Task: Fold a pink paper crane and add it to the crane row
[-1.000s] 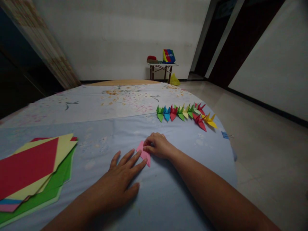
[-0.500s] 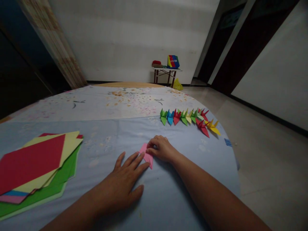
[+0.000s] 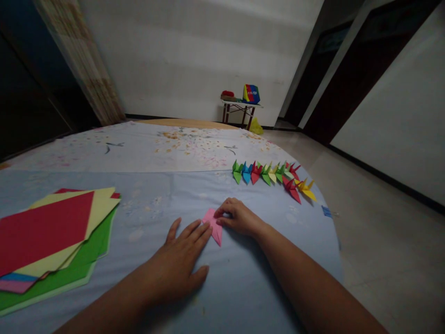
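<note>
A small piece of folded pink paper (image 3: 214,226) lies on the tablecloth in the middle of the head view, narrowing to a point towards me. My left hand (image 3: 181,260) rests flat, its fingers stretched out and their tips on the paper's left edge. On the opposite side, my right hand (image 3: 239,217) has thumb and forefinger closed at the paper's right edge, in a pinch. The fingertips cover part of that edge.
Several folded paper cranes (image 3: 266,173) stand in a row at the right of the round table (image 3: 181,185). To the left lies a stack of coloured paper sheets (image 3: 52,232). By the far wall is a small stand (image 3: 239,104) with a colourful box (image 3: 251,94).
The left forefinger has drawn back slightly, uncovering more of the paper's lower part. My right hand stays at the right edge. The view has shifted a little.
</note>
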Available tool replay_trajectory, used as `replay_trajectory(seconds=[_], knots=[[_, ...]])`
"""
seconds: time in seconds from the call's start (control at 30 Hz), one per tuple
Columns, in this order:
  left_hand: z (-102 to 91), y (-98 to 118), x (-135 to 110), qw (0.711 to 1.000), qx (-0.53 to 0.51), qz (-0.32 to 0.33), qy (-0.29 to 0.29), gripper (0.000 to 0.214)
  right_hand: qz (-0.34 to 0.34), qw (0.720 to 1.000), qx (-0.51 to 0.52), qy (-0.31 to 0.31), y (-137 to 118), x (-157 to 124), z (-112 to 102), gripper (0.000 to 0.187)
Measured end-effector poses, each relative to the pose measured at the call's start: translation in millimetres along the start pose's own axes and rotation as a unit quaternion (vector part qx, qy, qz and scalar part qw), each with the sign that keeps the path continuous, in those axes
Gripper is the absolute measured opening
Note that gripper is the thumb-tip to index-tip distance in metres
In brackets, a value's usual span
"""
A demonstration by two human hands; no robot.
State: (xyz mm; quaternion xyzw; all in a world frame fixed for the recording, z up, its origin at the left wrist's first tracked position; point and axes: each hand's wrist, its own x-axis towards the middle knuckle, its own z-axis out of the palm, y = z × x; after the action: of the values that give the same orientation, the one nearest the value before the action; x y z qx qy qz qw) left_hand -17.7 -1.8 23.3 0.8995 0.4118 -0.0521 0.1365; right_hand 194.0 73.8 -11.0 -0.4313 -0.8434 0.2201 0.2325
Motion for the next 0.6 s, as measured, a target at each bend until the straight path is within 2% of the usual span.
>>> replay_trajectory(seconds=[0.33,0.6], knots=[[3.6,9,4,0.999,0.028,-0.016,0.035,0.061,-0.030,0.999,-0.014,0.005,0,-2,2,0.014],[2.1,5,2,0.999,0.031,-0.004,0.017,0.062,-0.020,1.000,-0.014,-0.004,5,2,3,0.014]])
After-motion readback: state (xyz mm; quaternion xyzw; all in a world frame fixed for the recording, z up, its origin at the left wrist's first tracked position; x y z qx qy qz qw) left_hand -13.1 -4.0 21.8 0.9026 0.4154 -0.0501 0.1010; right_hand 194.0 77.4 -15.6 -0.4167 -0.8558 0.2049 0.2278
